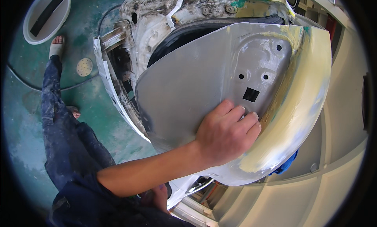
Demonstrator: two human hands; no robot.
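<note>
Left hand (229, 134) pressed bunched fingers onto grey-and-yellow car panel (214, 82), could not tell if pinching anything | panel spanned centre to 3 o'clock | right hand (159, 197) showed near 7, grip unclear

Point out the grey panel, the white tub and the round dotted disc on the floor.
Grey panel (208, 85): head view, smooth grey area near its middle.
White tub (57, 23): head view, bare inside surface.
Dotted disc (84, 67): head view, middle of its round face.
</note>
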